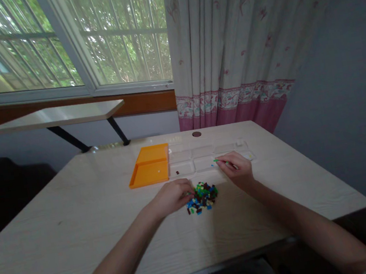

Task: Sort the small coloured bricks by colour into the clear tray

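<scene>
Toy building bricks (205, 196), heaped loosely on the pale wood-grain worktop (79, 224), on the near side of a clear compartmented tray (203, 163) and between the two hands. Mixed colours in the heap: green, blue, dark brown, pale yellow. Left hand (173, 196) at the left edge of the heap, fingers curled and reaching its bricks; inner side of the grip hidden, so impossible to tell if clamped on a brick or merely together. Right hand (237, 168) over the front row of the tray, grip pinched on a slim green brick (216, 160) held out past the fingertips. Near that grip, a small blue brick (212, 165); in the front compartment at the left, one dark brown brick (177, 172). Just beside the tray on the left, a shallow orange case (150, 154) in two sections. Farther back, a raised shelf (60, 114) on dark legs, a round brown grommet (196, 134), a barred window (124, 36) and a floral curtain (225, 49) with a pink lower band.
</scene>
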`<action>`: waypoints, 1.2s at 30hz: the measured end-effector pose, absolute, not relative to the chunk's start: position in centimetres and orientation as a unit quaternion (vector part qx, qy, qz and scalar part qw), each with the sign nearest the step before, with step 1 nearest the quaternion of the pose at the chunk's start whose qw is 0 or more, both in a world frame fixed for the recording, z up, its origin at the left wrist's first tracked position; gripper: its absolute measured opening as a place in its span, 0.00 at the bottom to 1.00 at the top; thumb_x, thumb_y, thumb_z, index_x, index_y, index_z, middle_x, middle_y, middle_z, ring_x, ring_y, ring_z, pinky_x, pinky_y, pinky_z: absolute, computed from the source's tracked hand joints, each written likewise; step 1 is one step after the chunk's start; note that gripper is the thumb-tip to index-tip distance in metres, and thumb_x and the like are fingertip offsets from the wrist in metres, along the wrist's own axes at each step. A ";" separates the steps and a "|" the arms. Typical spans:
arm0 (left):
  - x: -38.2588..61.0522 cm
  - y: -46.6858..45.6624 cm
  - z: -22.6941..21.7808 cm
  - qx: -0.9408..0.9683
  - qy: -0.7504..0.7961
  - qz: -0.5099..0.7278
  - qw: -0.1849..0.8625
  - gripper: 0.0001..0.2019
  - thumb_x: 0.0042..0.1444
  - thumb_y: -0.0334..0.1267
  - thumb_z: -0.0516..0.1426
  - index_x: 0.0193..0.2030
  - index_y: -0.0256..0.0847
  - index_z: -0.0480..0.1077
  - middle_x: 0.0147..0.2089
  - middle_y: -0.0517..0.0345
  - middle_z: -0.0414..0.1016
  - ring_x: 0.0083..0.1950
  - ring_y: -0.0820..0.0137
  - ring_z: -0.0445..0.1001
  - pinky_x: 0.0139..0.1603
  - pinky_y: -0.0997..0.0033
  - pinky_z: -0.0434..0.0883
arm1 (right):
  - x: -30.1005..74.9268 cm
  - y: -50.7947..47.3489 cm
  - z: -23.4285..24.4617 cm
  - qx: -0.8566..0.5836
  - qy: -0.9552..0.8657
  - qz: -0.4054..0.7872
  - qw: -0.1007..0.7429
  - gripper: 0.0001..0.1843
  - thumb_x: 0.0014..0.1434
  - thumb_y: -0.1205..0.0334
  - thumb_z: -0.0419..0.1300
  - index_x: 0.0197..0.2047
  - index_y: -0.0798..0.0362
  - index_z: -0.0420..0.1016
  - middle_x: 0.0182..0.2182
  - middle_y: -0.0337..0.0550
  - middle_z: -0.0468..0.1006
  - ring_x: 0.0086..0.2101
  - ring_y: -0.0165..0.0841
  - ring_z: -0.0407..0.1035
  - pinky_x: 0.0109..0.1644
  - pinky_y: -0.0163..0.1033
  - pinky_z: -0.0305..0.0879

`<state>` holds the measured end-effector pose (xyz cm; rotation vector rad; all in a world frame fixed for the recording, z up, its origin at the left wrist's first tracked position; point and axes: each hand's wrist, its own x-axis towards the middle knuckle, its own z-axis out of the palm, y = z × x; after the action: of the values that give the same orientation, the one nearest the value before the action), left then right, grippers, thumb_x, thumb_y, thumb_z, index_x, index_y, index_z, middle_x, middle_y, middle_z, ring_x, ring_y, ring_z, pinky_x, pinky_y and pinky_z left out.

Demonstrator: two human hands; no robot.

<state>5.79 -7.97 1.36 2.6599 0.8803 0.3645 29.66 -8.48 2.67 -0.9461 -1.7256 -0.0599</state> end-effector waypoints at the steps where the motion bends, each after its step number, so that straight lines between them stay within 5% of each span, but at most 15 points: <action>1: 5.8 -8.0 1.4 0.930 0.308 0.127 0.156 0.08 0.55 0.33 0.51 0.36 0.40 0.72 0.36 0.56 0.71 0.37 0.72 0.69 0.37 0.78 0.65 | 29.7 -8.4 2.6 -0.400 -0.730 -0.024 0.554 0.06 0.54 0.64 0.56 0.32 0.51 0.75 0.26 0.41 0.75 0.25 0.28 0.67 0.23 0.31 0.61; 16: 5.8 -8.1 1.8 0.937 0.304 0.112 0.130 0.08 0.54 0.35 0.52 0.37 0.41 0.71 0.36 0.57 0.71 0.37 0.72 0.70 0.37 0.78 0.65 | 30.7 -7.3 2.0 -0.382 -0.756 -0.049 0.530 0.07 0.55 0.64 0.56 0.34 0.52 0.75 0.27 0.41 0.76 0.27 0.28 0.67 0.29 0.32 0.63; 27: 5.8 -8.3 2.0 0.943 0.300 0.094 0.106 0.07 0.53 0.34 0.52 0.37 0.41 0.71 0.36 0.57 0.70 0.37 0.72 0.70 0.36 0.78 0.65 | 35.0 -3.7 1.0 -0.556 -0.793 -0.033 0.245 0.09 0.55 0.62 0.53 0.34 0.51 0.75 0.30 0.41 0.75 0.32 0.32 0.68 0.35 0.34 0.59; 36: 5.7 -8.2 1.9 0.940 0.305 0.101 0.111 0.08 0.52 0.33 0.53 0.38 0.42 0.71 0.36 0.57 0.70 0.37 0.71 0.70 0.36 0.78 0.65 | 35.1 -3.2 0.2 -0.591 -0.785 -0.008 0.185 0.11 0.55 0.59 0.52 0.36 0.49 0.75 0.31 0.40 0.76 0.32 0.32 0.68 0.34 0.33 0.57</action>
<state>5.71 -8.20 1.95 2.7618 0.8966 0.2953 35.08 -3.25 0.20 -1.6663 -2.2124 -0.0216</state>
